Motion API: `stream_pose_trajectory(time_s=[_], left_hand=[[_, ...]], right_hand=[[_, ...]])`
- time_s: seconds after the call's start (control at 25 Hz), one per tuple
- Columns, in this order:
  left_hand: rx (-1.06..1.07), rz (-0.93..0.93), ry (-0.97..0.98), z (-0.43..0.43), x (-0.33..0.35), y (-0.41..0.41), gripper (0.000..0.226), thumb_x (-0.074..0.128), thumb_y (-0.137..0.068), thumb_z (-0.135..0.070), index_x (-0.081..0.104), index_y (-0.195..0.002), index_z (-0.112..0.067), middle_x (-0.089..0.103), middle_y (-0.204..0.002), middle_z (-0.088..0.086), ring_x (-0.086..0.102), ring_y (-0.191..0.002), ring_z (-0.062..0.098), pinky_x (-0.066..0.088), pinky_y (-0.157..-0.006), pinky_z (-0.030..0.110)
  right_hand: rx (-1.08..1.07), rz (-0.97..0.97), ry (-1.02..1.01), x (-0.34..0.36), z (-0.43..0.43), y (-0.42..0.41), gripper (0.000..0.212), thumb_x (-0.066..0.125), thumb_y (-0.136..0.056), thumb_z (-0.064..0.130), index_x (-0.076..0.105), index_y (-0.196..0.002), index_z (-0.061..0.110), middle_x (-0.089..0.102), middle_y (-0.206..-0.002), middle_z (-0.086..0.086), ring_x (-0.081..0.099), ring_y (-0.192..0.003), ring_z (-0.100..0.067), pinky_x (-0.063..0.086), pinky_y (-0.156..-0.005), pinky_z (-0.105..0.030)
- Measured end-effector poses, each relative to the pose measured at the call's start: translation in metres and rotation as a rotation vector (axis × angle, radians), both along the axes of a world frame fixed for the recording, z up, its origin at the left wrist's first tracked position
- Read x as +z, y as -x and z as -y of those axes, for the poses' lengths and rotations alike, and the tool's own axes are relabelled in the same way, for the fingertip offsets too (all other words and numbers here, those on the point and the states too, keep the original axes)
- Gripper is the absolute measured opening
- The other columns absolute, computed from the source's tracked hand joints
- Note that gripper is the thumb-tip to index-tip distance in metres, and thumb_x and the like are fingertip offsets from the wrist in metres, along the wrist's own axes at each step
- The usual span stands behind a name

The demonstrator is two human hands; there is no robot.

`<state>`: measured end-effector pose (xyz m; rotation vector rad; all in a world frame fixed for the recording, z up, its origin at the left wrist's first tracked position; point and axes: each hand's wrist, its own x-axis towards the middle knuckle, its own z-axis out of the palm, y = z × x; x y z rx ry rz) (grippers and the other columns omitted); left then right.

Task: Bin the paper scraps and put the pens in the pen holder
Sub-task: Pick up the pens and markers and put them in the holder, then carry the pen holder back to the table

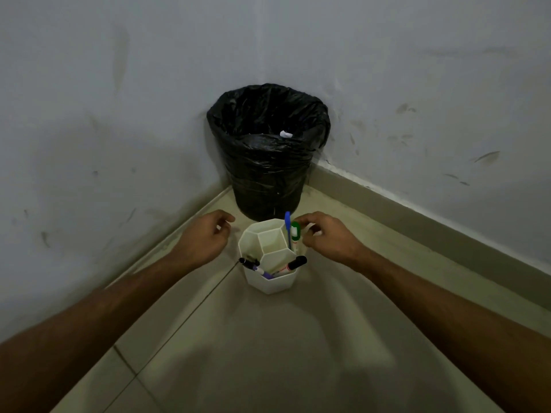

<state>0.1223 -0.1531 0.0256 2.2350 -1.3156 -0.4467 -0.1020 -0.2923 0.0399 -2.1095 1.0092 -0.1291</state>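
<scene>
A white hexagonal pen holder [269, 281] stands on the floor in front of a bin lined with a black bag [268, 162]. A white paper scrap [285, 134] lies inside the bin. A blue pen [287, 231] and a green-capped marker [294, 232] stand upright in the holder's right compartment. A black-capped red marker [293, 263] and a purple marker [253, 265] lean in the front compartments. My right hand [328, 238] pinches the green-capped marker from the right; something white shows between its fingers, and I cannot tell what. My left hand [205, 236] hovers left of the holder, loosely curled and holding nothing.
The bin sits in the corner where two grey, scuffed walls [119, 114] meet. A beige skirting strip [417, 216] runs along the right wall. Beige floor tiles [268, 353] stretch toward me.
</scene>
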Motion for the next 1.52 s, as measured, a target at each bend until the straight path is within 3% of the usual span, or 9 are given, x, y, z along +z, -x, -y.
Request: stream_pose_trajectory(time_s=[0.16,0.32,0.52,0.64,0.8,0.96,1.12,1.28,1.52], left_hand=[[0.123,-0.161,-0.003,0.000,-0.023,-0.013,0.027,0.047,-0.096,-0.010,0.064,-0.117,-0.016,0.067,-0.117,0.008,0.064,-0.099,0.022,0.052,-0.083,0.035],[0.184,-0.242,0.026,0.016,-0.045,-0.023,0.026,0.051,-0.093,-0.008,0.066,-0.111,-0.019,0.069,-0.111,0.003,0.064,-0.098,0.019,0.054,-0.089,0.036],[0.251,-0.411,0.098,0.030,-0.076,-0.038,0.021,0.056,-0.092,-0.013,0.069,-0.107,-0.020,0.072,-0.102,-0.002,0.068,-0.094,0.015,0.056,-0.091,0.041],[0.312,-0.515,0.130,0.034,-0.089,-0.040,0.024,0.051,-0.093,-0.007,0.069,-0.107,-0.017,0.071,-0.105,-0.001,0.066,-0.099,0.018,0.056,-0.090,0.040],[0.424,-0.659,0.219,0.044,-0.090,-0.044,0.030,0.045,-0.092,0.005,0.069,-0.104,-0.009,0.071,-0.108,0.010,0.066,-0.093,0.027,0.055,-0.085,0.038],[0.412,-0.654,0.239,0.051,-0.086,-0.043,0.031,0.042,-0.090,0.009,0.067,-0.107,0.000,0.070,-0.104,0.018,0.062,-0.079,0.022,0.052,-0.065,0.027],[0.358,-0.576,0.177,0.052,-0.070,-0.044,0.032,0.042,-0.093,0.006,0.069,-0.101,-0.008,0.072,-0.099,0.006,0.064,-0.079,0.013,0.053,-0.065,0.019],[0.335,-0.524,0.060,0.035,-0.006,-0.032,0.033,0.043,-0.093,0.004,0.067,-0.097,-0.019,0.069,-0.098,0.006,0.064,-0.076,0.016,0.052,-0.064,0.029],[0.296,-0.505,-0.096,0.008,0.162,0.011,0.021,0.054,-0.094,-0.012,0.069,-0.107,-0.017,0.070,-0.102,0.001,0.069,-0.081,0.018,0.058,-0.078,0.036]], right_hand=[[0.250,-0.103,-0.286,-0.019,0.017,0.020,0.109,0.082,-0.074,0.012,0.011,-0.154,0.035,0.018,-0.162,0.004,0.023,-0.147,-0.017,0.033,-0.108,-0.026],[0.456,0.000,-0.296,-0.042,0.021,0.002,0.149,0.094,-0.056,0.035,-0.021,-0.149,0.044,0.003,-0.165,0.015,0.012,-0.149,-0.004,0.020,-0.118,-0.023],[0.387,0.153,-0.196,-0.072,0.019,-0.019,0.144,0.094,-0.053,0.044,-0.010,-0.153,0.043,0.017,-0.162,0.015,0.024,-0.146,-0.005,0.031,-0.119,-0.039],[0.494,0.129,-0.066,-0.077,0.024,-0.022,0.139,0.092,-0.051,0.051,0.000,-0.153,0.037,0.019,-0.154,0.017,0.024,-0.139,-0.003,0.030,-0.117,-0.030],[0.504,0.163,0.015,-0.079,0.025,-0.030,0.129,0.085,-0.044,0.066,0.013,-0.148,0.036,0.028,-0.149,0.006,0.033,-0.135,-0.010,0.037,-0.113,-0.038],[0.413,0.283,-0.067,-0.087,0.015,-0.032,0.125,0.091,-0.046,0.055,0.021,-0.145,0.026,0.037,-0.146,0.006,0.044,-0.132,-0.007,0.046,-0.107,-0.029],[0.359,0.209,-0.065,-0.076,0.017,-0.022,0.128,0.088,-0.047,0.060,0.018,-0.148,0.023,0.038,-0.146,0.005,0.045,-0.131,-0.006,0.044,-0.108,-0.026],[0.248,0.152,-0.067,-0.015,0.002,0.003,0.127,0.092,-0.046,0.057,0.024,-0.147,0.023,0.041,-0.144,0.007,0.047,-0.128,-0.007,0.049,-0.104,-0.032],[-0.016,0.254,-0.050,0.162,-0.062,0.048,0.116,0.091,-0.049,0.058,0.024,-0.141,0.039,0.040,-0.143,0.009,0.049,-0.123,-0.002,0.050,-0.093,-0.015]])
